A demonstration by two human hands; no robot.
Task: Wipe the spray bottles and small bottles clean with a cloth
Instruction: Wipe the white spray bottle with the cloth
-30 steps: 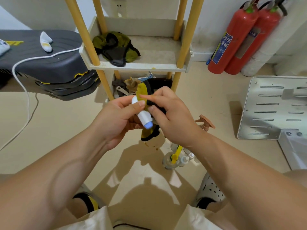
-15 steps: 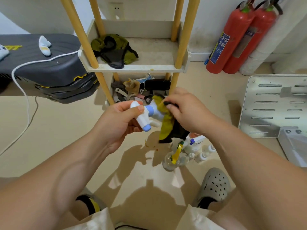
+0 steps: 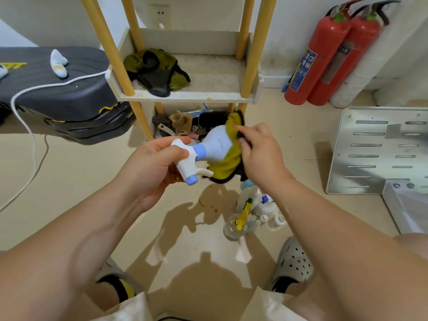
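The left hand (image 3: 152, 167) grips the white-and-blue plastic spray bottle (image 3: 217, 147) by its trigger head in mid-air while the right hand (image 3: 261, 156) pinches the yellow-and-black cloth (image 3: 228, 163) against its body; wiping force may twist it loose onto the clustered bottles (image 3: 252, 212) on the floor (image 3: 69, 181) below.

No wording can be read. The left red metal fire extinguisher (image 3: 324, 54) carries a blue label (image 3: 303, 68) with small white pictograms, its print too fine to make out. Yellow lettering (image 3: 14, 65) on the black ribbed plastic case (image 3: 58, 89) is blurred and cut off.
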